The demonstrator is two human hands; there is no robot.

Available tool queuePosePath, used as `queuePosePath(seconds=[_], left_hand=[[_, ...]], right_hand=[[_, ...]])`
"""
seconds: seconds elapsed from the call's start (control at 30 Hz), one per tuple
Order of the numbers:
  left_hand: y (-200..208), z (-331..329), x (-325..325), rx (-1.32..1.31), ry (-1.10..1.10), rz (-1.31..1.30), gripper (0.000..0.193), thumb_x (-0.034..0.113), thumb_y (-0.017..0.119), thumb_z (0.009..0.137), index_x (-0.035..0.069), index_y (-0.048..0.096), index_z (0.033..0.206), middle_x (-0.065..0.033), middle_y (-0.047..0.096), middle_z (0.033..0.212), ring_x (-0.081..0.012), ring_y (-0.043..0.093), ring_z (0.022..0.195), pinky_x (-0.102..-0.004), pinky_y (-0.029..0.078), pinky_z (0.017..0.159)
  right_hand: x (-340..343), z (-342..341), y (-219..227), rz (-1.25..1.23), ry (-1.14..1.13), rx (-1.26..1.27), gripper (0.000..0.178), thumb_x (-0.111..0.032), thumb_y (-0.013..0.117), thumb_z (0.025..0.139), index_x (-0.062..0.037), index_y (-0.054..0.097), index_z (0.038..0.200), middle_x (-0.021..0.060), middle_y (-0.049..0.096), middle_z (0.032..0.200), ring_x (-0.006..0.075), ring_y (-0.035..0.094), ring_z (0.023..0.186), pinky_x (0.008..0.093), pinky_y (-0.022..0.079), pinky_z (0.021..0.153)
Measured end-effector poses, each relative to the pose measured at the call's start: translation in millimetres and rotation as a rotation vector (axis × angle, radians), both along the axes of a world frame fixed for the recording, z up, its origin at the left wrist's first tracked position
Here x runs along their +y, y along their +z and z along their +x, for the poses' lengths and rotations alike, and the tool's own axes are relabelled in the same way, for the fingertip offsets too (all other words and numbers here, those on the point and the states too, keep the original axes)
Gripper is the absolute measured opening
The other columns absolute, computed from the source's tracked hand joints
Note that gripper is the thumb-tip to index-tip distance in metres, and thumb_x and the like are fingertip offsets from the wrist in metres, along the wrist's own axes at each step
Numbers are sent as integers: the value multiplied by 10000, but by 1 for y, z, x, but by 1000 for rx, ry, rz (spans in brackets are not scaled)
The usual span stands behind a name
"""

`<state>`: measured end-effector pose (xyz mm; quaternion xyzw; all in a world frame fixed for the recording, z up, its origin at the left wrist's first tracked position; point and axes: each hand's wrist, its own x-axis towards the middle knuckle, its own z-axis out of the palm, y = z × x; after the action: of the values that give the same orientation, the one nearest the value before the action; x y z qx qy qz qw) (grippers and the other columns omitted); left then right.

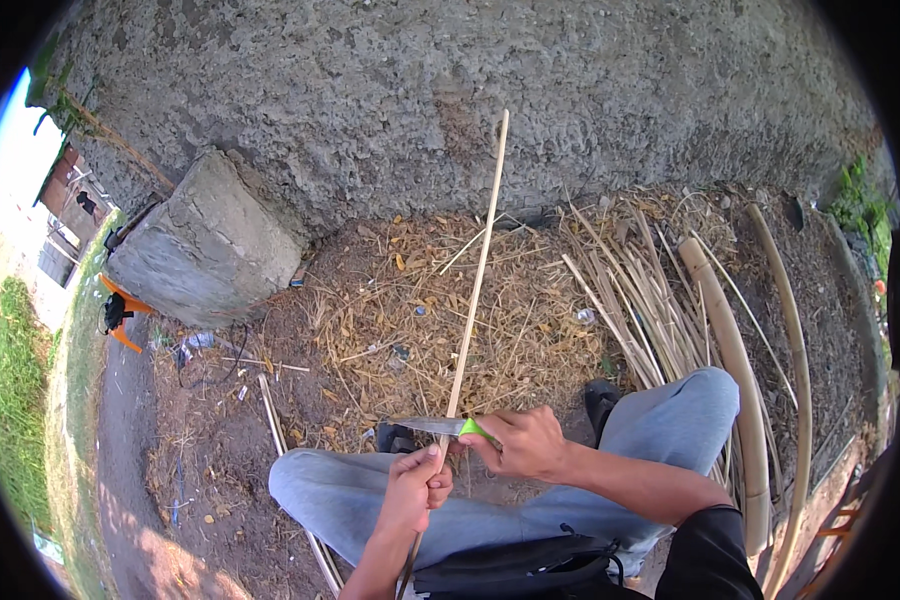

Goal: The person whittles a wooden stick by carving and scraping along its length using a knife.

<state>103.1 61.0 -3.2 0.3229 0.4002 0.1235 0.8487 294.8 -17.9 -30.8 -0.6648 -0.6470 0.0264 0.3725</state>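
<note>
A long, thin bamboo strip (pixel 478 270) rises from my lap and points away toward the wall, tilted slightly right. My left hand (pixel 417 487) is closed around its lower part, thumb on top. Just beyond that thumb, a knife (pixel 432 425) lies crosswise against the strip, its grey blade pointing left. The bright green handle (pixel 476 432) is gripped in my right hand (pixel 525 443), whose fingers partly hide it. Both hands are close together above my legs.
Several split bamboo strips (pixel 635 295) lie heaped to the right, beside thick bamboo poles (pixel 722 330). Dry shavings (pixel 400 310) cover the ground ahead, before a rough grey wall (pixel 570 110). A concrete block (pixel 215 240) stands at left. More strips (pixel 270 415) lie by my left knee.
</note>
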Motion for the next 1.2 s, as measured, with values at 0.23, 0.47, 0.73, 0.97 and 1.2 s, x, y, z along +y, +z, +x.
queuePosePath(seconds=[0.23, 0.47, 0.73, 0.97, 1.2], left_hand=[[2, 7, -6, 147, 31, 249, 311, 258, 502, 1054, -25, 624, 1094, 43, 383, 604, -25, 302, 460, -210, 180, 406], [9, 12, -8, 176, 22, 308, 331, 252, 477, 1065, -44, 606, 1140, 30, 391, 619, -27, 308, 472, -209, 189, 415], [9, -11, -34, 252, -84, 229, 336, 242, 465, 1071, -51, 605, 1158, 29, 403, 632, -26, 307, 487, -202, 209, 421], [1, -51, -44, 251, -112, 251, 334, 237, 479, 1067, -37, 633, 1179, 29, 425, 627, -18, 317, 484, -202, 231, 424], [-12, -118, -64, 398, -191, 549, 308, 310, 560, 1022, 68, 708, 900, 86, 449, 592, -36, 368, 517, -245, 287, 469]], right_hand=[[7, 5, -9, 87, -30, -46, 216, -318, 738, 846, -110, 682, 832, 41, 646, 631, 229, 593, 430, 368, 424, 363], [12, 15, -6, 102, -42, -70, 231, -298, 710, 886, -85, 673, 802, 43, 620, 583, 226, 563, 402, 359, 395, 355], [22, 73, 4, 48, -397, 79, 305, -328, 648, 948, -58, 692, 813, 94, 569, 471, 287, 549, 360, 404, 397, 362], [24, 79, -2, 131, -432, 48, 334, -351, 635, 957, -54, 693, 817, 81, 532, 441, 272, 528, 345, 410, 382, 362], [21, 144, 16, -54, -718, 158, 473, -418, 563, 991, -29, 680, 748, 115, 514, 465, 261, 534, 397, 425, 407, 448]])
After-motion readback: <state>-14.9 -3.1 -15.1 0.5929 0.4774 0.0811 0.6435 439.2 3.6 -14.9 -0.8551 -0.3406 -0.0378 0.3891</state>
